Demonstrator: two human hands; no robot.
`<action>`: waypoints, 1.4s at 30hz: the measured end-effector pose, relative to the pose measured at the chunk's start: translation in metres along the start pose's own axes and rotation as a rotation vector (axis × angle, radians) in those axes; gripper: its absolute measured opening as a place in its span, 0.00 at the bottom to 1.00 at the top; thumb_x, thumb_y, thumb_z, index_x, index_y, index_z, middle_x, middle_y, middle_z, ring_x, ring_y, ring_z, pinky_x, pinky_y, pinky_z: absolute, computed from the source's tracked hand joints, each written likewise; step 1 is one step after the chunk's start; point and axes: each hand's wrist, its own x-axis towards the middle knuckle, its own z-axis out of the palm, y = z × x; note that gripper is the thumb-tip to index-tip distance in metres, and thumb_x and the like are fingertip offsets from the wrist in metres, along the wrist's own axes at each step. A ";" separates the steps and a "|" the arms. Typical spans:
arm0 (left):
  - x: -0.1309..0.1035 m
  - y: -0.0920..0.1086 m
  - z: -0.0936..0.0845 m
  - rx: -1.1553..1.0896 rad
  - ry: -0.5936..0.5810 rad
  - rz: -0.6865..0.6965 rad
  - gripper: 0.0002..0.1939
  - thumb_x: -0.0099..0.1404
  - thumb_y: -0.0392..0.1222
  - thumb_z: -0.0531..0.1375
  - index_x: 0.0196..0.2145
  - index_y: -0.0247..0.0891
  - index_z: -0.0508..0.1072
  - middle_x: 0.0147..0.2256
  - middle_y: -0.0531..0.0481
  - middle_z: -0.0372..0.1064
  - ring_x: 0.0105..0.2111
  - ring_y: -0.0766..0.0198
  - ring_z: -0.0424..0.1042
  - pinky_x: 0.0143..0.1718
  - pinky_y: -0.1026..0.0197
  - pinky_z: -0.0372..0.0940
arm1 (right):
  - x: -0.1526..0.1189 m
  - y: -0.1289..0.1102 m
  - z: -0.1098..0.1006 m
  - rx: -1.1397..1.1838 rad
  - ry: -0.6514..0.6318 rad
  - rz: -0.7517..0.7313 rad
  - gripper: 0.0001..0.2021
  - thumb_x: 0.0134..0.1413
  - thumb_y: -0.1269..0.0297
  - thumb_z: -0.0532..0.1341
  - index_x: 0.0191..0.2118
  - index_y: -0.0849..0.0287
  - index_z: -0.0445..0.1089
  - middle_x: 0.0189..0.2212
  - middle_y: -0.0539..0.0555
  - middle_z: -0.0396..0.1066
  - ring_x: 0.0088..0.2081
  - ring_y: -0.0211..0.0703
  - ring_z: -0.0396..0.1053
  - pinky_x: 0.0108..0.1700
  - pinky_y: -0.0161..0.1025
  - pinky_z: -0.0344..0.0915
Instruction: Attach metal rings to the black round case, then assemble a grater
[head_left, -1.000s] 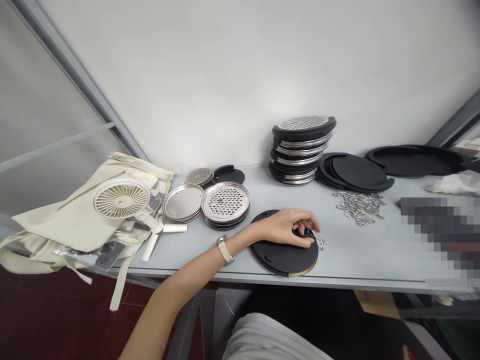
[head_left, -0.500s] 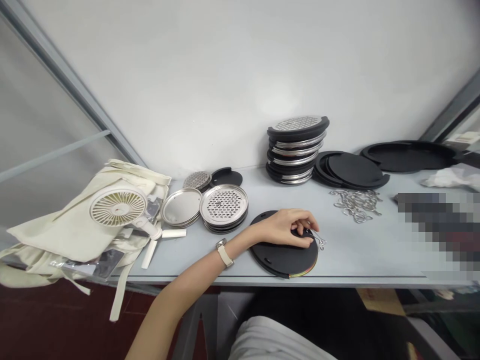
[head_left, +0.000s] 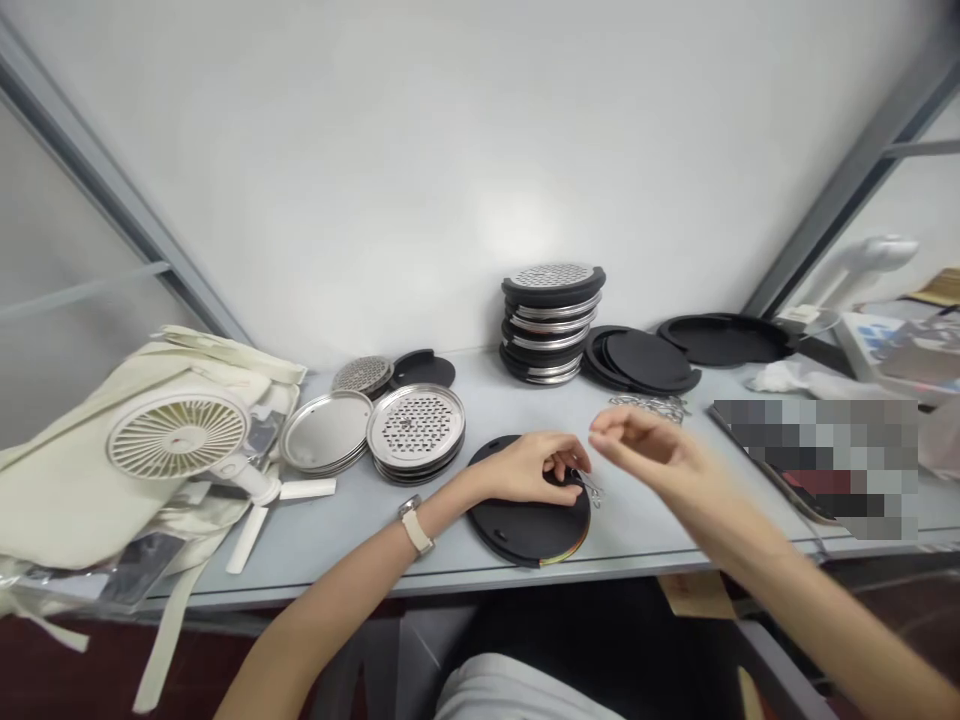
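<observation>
A round black plate (head_left: 532,525) lies near the table's front edge. My left hand (head_left: 534,468) rests on top of it, its curled fingers closed on a small metal wire clip (head_left: 592,487) at the plate's right side. In the air to the right is my right hand (head_left: 664,455), thumb and fingertips pinched together; anything between them is too small to make out. Behind my right hand, partly covered by it, is a pile of metal wire clips (head_left: 664,405).
Grater discs (head_left: 417,428) and plain metal discs (head_left: 326,430) are stacked left of the plate. A tall stack (head_left: 551,335), black lids (head_left: 651,361) and a black tray (head_left: 727,338) stand behind. A fan (head_left: 180,438) lies on a cream bag (head_left: 60,480) at left; a blurred-out object (head_left: 817,465) is at right.
My right hand has come into view from the right, above the table. The view has shifted rightward. My left hand remains on the black plate at the clip.
</observation>
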 end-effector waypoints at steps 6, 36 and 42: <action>0.000 -0.002 0.002 -0.006 0.027 -0.001 0.11 0.50 0.35 0.62 0.33 0.35 0.66 0.29 0.54 0.64 0.27 0.71 0.63 0.30 0.67 0.60 | -0.002 0.044 0.009 0.305 -0.103 0.204 0.13 0.49 0.53 0.65 0.35 0.58 0.75 0.36 0.56 0.75 0.44 0.49 0.69 0.49 0.42 0.62; -0.002 -0.001 0.000 -0.045 0.012 -0.037 0.14 0.50 0.36 0.62 0.31 0.38 0.59 0.28 0.56 0.61 0.28 0.71 0.62 0.29 0.68 0.58 | -0.012 0.065 0.001 -0.114 -0.190 -0.175 0.08 0.56 0.56 0.59 0.38 0.53 0.63 0.36 0.53 0.62 0.42 0.45 0.65 0.46 0.42 0.64; -0.002 0.001 0.001 -0.033 0.024 -0.039 0.14 0.49 0.34 0.62 0.31 0.38 0.60 0.28 0.56 0.61 0.27 0.71 0.62 0.28 0.68 0.58 | -0.015 0.071 -0.003 -0.168 -0.181 -0.096 0.10 0.58 0.55 0.57 0.41 0.54 0.60 0.36 0.53 0.63 0.37 0.42 0.65 0.41 0.40 0.66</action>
